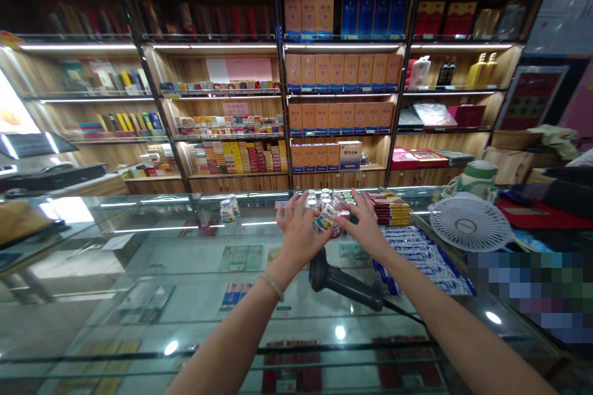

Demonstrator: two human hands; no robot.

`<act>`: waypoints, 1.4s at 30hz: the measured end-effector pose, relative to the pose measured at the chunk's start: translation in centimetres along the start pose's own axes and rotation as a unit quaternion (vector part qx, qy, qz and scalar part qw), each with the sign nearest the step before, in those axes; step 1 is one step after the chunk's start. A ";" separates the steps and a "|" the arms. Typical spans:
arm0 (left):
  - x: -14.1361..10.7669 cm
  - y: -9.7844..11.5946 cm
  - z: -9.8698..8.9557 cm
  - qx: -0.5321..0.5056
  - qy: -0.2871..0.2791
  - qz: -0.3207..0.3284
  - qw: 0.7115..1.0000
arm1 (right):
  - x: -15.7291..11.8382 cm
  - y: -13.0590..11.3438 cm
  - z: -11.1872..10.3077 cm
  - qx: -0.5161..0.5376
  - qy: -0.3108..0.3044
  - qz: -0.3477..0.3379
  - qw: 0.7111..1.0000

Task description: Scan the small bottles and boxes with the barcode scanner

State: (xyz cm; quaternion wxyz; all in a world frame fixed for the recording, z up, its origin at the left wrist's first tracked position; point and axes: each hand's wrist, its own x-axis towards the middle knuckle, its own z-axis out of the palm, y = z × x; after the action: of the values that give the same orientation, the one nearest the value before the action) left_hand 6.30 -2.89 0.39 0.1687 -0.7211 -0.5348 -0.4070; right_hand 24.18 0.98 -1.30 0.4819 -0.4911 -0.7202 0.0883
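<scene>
Several small white-capped bottles [326,216] with yellow and blue labels stand bunched on the glass counter [185,284]; one in front is tilted. My left hand [299,231] curls round their left side, thumb and forefinger against the tilted bottle. From the right, my right hand [365,225] closes in with its thumb at the same bottle; its fingers reach behind and partly hide the group. Two similar bottles [228,210] stand apart to the left. A black handheld barcode scanner [345,284] lies on the glass just below my hands, its cable running right.
Stacked red and yellow packets [390,208] and blue-and-white sachets [419,256] lie right of my hands. Farther right are a white fan [470,222] and a green-and-white jug [477,178]. Lit wooden shelves [231,182] with boxes and cigarette packs stand behind the counter.
</scene>
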 end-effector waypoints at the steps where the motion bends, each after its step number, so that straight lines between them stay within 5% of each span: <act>1: 0.0 -0.2 0.0 -0.002 0.004 0.005 1.000 | 0.0 0.1 0.0 -0.013 0.001 -0.007 1.000; 9: 0.1 -1.0 -0.8 0.009 0.002 0.026 1.000 | -0.1 0.2 -2.3 -0.159 0.068 -0.116 0.978; 15: 0.2 -1.0 -1.1 0.028 -0.007 0.047 0.998 | -0.4 -0.1 -3.1 -0.255 0.047 -0.212 0.942; 42: 0.6 -2.3 -2.5 0.042 0.015 0.065 0.997 | -0.3 0.0 -3.2 -0.268 0.046 -0.181 0.945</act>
State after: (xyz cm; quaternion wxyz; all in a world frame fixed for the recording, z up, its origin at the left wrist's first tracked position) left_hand 3.31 -3.36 1.90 0.2330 -0.7404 -0.5004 -0.3835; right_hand 26.67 -0.33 0.16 0.3732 -0.4668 -0.7713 -0.2190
